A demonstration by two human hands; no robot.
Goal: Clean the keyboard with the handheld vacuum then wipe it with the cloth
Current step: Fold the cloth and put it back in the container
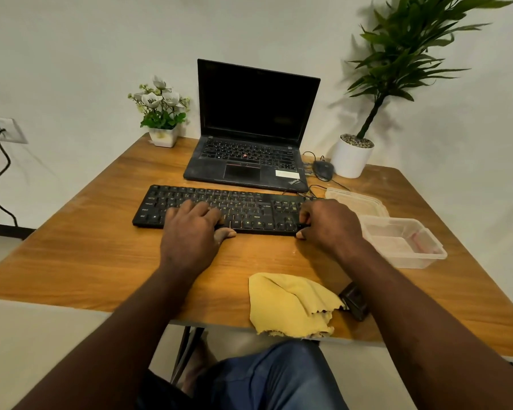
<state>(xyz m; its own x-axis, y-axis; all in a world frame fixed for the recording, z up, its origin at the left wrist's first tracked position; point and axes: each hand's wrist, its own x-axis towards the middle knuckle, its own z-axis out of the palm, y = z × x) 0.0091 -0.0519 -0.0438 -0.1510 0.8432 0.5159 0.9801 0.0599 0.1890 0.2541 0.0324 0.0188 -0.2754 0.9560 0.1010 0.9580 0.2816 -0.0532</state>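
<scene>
1. Head view, hands: your left hand lies over the middle-left keys of the flat black plastic keyboard, thumb tucked against its front edge, so it pinches the board; your right hand clasps the right end, fingers curled on top, thumb at the front.
2. Head view, task things: the keyboard lies flat on the brown wood-grain worktop, just in front of the open black laptop; the crumpled yellow cloth overhangs the near edge; a small dark object beside it, half hidden by your forearm, may be the vacuum; I cannot tell.
3. Head view, risks: if you lift or tilt the board, the thin black cable at its far right corner may snag on the laptop; your right forearm could knock the clear plastic tub or drag the cloth off the edge.
</scene>
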